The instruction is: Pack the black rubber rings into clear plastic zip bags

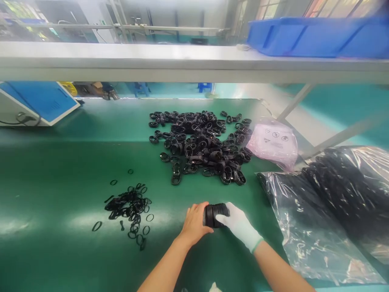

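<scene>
Between my two hands is a row of black coiled cables (213, 215), pressed side by side just above or on the green table; which of the two I cannot tell. My bare left hand (195, 222) closes round the row's left end, thumb below and fingers above. My right hand (238, 223), in a white glove, grips the right end with its thumb across the front. Left of my hands lies a loose heap of small black bands (130, 209). Beyond them spreads a large pile of black coiled cables (203, 146).
Clear plastic bags (316, 227), one filled with black items, lie at the right. A pink plastic bag (273, 142) with printed symbols sits beside the pile. Overhead, a white shelf (152, 61) crosses the view, carrying a blue bin (319, 36). A blue-and-white box (45, 101) stands far left.
</scene>
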`<state>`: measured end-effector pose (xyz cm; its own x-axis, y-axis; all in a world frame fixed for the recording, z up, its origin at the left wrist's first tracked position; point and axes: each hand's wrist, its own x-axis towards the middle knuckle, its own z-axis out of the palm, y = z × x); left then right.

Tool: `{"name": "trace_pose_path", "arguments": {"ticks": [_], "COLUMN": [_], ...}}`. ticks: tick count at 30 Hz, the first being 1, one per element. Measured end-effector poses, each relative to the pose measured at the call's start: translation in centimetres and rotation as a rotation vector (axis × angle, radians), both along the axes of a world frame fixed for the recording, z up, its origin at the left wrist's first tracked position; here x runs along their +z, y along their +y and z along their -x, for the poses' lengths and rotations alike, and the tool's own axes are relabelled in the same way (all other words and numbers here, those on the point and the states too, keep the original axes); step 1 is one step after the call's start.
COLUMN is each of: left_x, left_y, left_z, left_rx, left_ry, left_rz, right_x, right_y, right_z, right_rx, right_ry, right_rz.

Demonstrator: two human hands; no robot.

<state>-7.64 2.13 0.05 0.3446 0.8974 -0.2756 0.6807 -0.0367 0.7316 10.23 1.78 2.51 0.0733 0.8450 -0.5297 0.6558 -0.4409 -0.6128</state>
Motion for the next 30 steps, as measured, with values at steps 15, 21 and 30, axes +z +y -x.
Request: {"name": "trace_pose_path", "arguments": {"ticks": [15,21,30], "left_x": [1.6,2.4,-1.1], "left_y": [6.1,9.6,-3.2], "left_z": [4.9,6.6,1.5], "left_rx": [0.291,0.242,0.353], "left_ry": [0.280,0.402,-0.150], "left_rz": [-0.286,-0.205,0.073], "right_x": [0.2,0.3,0.3], "right_y": [-0.2,-0.1,-0.2], "right_z": [3.4,3.3,2.9], "right_rx": [-0.096,-0.114,-0.082], "right_ry": [-0.241,-0.244,-0.217], "right_rz": [0.103,0.128,0.091]}}
